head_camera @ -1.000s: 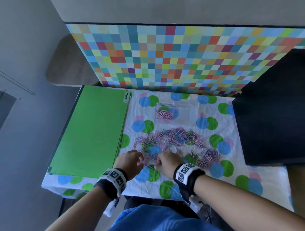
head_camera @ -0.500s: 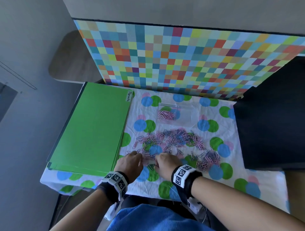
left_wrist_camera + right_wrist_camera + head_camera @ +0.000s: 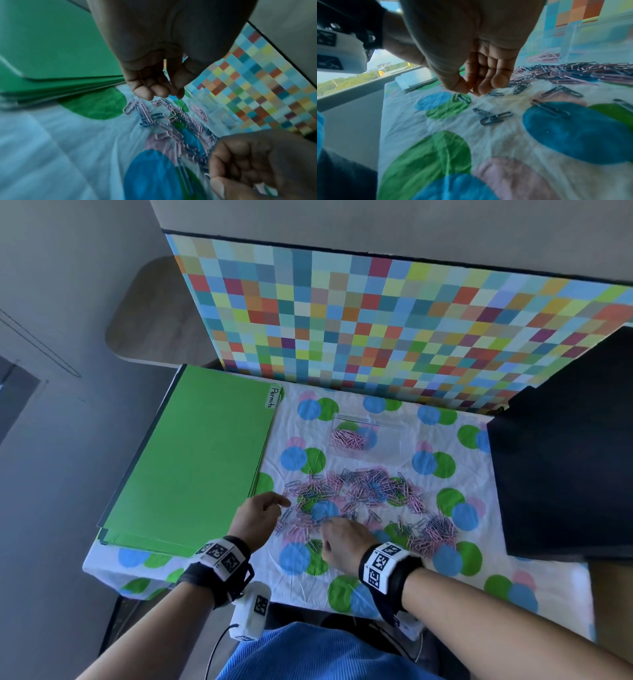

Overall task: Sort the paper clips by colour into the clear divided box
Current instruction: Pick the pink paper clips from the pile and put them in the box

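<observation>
Your right hand (image 3: pixel 471 56) is curling down at the near edge of the scatter, thumb and fingers (image 3: pixel 499 81) pressed together on what looks like a dark clip; another dark clip (image 3: pixel 462 98) is lying on the cloth right under the thumb, so you are probably lifting one free of its neighbour. Pinching at the very tips makes sense here, since the clips are lying flat and tangled and only a fine grip separates one.

Your left hand (image 3: pixel 154 65) is hovering over the left fringe of the pile with its fingers (image 3: pixel 150 92) bunched and pointing down, thumb close against them. Whether they are holding anything, you cannot tell from these views; nothing is showing between them. It seems to be waiting to take its own clip from the pink and blue ones just beneath.

The paper clips (image 3: pixel 359 494) are lying spread thin across the spotted cloth (image 3: pixel 513 577) on the tabletop, likely so each colour reads at a glance. The clear divided box (image 3: pixel 368 436) is sitting beyond the pile, near the chequered backboard (image 3: pixel 376 320), with pink clips gathered in its left compartment and the right one looking empty, presumably reserved for the blue. The green folder stack (image 3: pixel 191 460) is lying off to the left.
</observation>
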Demonstrator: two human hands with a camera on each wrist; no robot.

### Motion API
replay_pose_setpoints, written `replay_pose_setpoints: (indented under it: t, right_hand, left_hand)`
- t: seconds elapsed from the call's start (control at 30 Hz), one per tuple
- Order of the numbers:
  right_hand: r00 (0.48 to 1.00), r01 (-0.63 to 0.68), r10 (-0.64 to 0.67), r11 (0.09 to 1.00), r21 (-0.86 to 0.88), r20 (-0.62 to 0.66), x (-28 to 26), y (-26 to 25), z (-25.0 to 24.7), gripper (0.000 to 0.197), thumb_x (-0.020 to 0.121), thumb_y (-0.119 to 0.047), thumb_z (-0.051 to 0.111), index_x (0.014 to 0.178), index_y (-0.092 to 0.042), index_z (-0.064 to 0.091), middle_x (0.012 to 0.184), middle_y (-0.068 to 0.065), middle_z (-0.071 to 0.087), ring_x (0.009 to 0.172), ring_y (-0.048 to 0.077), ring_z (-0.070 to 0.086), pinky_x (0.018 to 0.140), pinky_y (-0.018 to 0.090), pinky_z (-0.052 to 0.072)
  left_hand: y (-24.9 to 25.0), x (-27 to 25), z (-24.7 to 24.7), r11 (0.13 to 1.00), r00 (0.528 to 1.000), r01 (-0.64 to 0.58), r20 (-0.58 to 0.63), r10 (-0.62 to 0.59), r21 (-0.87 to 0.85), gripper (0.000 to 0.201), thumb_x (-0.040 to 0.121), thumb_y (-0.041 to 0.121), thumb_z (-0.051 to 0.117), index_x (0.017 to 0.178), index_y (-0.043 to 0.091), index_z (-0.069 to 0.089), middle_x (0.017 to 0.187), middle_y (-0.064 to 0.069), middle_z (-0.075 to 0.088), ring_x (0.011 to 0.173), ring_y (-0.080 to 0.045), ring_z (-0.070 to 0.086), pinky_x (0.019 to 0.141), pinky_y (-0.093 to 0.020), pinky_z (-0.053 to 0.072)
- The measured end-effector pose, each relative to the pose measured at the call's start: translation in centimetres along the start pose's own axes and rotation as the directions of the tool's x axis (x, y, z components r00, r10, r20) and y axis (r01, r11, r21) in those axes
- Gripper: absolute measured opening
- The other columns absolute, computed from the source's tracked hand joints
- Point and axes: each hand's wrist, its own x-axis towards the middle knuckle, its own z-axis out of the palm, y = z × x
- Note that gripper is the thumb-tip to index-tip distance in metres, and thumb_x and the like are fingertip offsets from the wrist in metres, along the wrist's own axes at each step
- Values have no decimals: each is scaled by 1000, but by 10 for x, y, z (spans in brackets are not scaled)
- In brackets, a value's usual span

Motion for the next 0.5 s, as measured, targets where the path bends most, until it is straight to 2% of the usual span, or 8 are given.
replay_pose_setpoints:
  t: [0.1,0.2,0.3,0.37,0.4,0.43,0.47,0.5]
  right_hand:
    - [997,-71,75,974,216,-11,3,2,-6,7,83,-8,57,77,-12,55,79,4,60,69,17,56,65,35,54]
    - [990,-138,139,911,388,24,7,7,-11,9,82,-9,59,87,-16,59,76,-3,59,69,13,56,65,25,49]
    - [984,-172,174,873,456,38,13,12,-16,19,86,-11,56,104,-16,61,69,-9,54,59,3,49,54,14,39]
    - [977,-204,211,864,460,37,18,14,-18,17,89,-11,52,98,-5,65,65,-10,53,54,-2,48,51,11,39]
    - [971,-227,233,847,480,48,21,15,-17,21,90,-11,50,93,2,66,63,-7,55,51,-1,50,54,16,45]
    - [963,-257,259,819,513,69,24,17,-16,24,91,-10,48,86,5,66,62,-3,57,51,5,52,58,26,50]
    - [954,-285,286,777,561,88,27,19,-15,27,91,-9,46,78,3,66,60,0,58,50,10,54,56,33,51]
    - [945,-305,311,732,609,100,27,20,-15,30,90,-7,45,69,-2,65,59,1,59,49,12,53,50,32,50]
  left_hand:
    - [1,-1,-1,950,989,144,73,-129,-276,27,93,4,40,74,7,59,65,-3,52,58,-18,44,55,-27,40]
    - [3,-1,2,936,983,179,97,-157,-303,29,94,7,39,67,8,50,62,-5,46,55,-17,40,53,-26,37]
    - [0,-1,11,996,998,-7,65,1,89,18,92,14,48,76,13,56,70,1,56,61,-13,51,58,-24,46]
    - [-1,-4,17,923,981,-182,125,148,339,7,89,21,54,92,18,61,88,5,60,76,-10,58,71,-27,53]
    - [-3,-6,21,876,966,-251,170,197,413,12,89,24,55,99,20,60,96,6,59,82,-10,58,76,-28,54]
    - [-4,-6,24,835,951,-302,202,233,461,16,90,27,55,105,22,60,101,6,57,87,-10,58,79,-29,54]
    - [-4,-5,26,803,942,-331,219,253,496,18,91,29,54,108,23,59,103,6,56,89,-12,59,80,-31,54]
    - [-3,-4,28,776,935,-354,225,275,522,19,92,31,53,109,23,59,104,5,56,90,-13,59,81,-32,54]
